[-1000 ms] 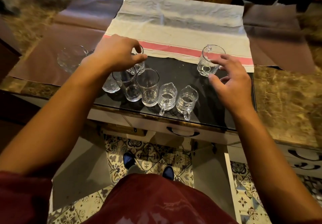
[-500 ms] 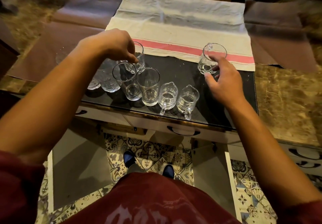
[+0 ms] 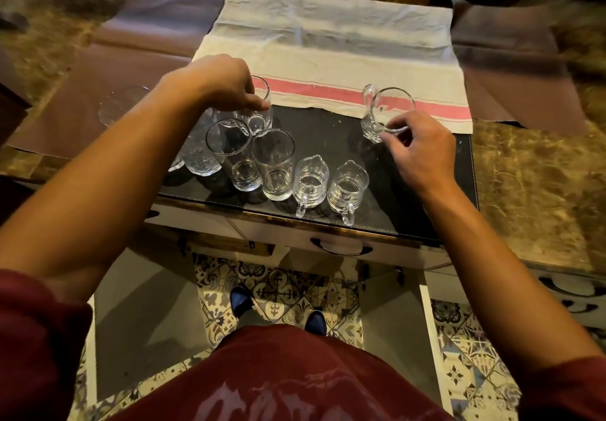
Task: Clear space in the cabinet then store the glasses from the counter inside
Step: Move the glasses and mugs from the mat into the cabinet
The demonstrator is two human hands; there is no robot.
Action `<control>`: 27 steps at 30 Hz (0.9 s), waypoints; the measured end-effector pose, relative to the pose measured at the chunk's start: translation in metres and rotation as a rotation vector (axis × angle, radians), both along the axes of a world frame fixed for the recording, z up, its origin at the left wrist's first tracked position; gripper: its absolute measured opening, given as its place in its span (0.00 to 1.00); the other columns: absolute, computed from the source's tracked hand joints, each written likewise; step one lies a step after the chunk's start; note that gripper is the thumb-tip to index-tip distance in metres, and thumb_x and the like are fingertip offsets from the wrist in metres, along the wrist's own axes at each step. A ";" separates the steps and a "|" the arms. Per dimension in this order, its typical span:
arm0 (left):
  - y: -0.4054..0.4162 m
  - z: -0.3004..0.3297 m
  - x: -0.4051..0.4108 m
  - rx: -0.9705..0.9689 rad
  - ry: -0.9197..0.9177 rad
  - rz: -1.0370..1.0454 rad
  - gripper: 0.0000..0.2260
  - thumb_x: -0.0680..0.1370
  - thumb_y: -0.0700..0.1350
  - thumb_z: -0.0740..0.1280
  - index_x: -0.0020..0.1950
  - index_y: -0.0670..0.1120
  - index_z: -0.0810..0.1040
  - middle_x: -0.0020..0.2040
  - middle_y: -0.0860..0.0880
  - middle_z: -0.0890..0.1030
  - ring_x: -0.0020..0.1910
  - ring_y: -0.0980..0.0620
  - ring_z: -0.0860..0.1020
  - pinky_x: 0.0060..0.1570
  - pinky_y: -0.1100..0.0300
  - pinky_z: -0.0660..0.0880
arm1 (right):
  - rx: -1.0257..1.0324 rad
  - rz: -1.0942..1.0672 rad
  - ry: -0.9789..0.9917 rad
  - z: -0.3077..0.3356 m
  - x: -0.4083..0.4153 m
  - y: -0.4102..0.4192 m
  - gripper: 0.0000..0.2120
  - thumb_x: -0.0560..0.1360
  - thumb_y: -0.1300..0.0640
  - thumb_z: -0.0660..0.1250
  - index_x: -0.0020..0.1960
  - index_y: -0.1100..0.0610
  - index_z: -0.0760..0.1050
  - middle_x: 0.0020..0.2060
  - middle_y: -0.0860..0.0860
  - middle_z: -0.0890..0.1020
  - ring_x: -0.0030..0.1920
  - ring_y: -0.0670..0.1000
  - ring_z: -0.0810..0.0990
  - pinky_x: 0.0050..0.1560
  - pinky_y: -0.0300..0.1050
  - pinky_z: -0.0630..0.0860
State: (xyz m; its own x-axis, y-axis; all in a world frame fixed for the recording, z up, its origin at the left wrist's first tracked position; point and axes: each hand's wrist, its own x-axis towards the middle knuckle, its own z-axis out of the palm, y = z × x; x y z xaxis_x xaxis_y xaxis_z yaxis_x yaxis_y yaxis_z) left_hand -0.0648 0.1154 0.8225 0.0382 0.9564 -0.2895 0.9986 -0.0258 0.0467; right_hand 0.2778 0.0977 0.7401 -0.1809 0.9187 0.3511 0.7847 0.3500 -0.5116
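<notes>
Glass tumblers (image 3: 259, 161) crowding left hand (image 3: 219, 84), striped cloth (image 3: 328, 56) behind

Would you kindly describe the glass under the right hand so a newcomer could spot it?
Find the white cloth with the red stripe on the counter. At its near edge, on the black mat, a handled glass jug stands alone to the right. The right hand pinches its rim; the other glasses cluster to the left.

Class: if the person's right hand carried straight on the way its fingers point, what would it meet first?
The right hand already grips the clear handled glass mug at its rim; beyond it probably the white, red-striped cloth.
</notes>
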 end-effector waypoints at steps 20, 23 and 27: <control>-0.012 0.002 0.003 -0.009 -0.191 -0.057 0.13 0.75 0.55 0.75 0.50 0.46 0.86 0.40 0.48 0.86 0.37 0.54 0.83 0.43 0.58 0.77 | -0.063 -0.151 -0.100 0.014 -0.009 0.000 0.28 0.80 0.33 0.58 0.33 0.55 0.70 0.34 0.49 0.74 0.44 0.55 0.68 0.48 0.50 0.61; -0.014 -0.001 0.006 0.065 -0.207 -0.088 0.08 0.77 0.45 0.74 0.54 0.44 0.85 0.45 0.46 0.87 0.35 0.55 0.83 0.37 0.64 0.73 | -0.114 -0.098 -0.116 0.014 -0.015 0.002 0.26 0.78 0.34 0.62 0.34 0.55 0.70 0.37 0.50 0.75 0.46 0.55 0.70 0.48 0.48 0.64; -0.014 -0.003 0.010 0.063 -0.195 -0.089 0.06 0.78 0.45 0.73 0.53 0.46 0.86 0.37 0.54 0.83 0.34 0.54 0.84 0.39 0.61 0.75 | -0.141 -0.019 -0.098 0.015 -0.025 -0.002 0.17 0.76 0.43 0.66 0.37 0.56 0.75 0.45 0.52 0.79 0.52 0.56 0.74 0.50 0.48 0.68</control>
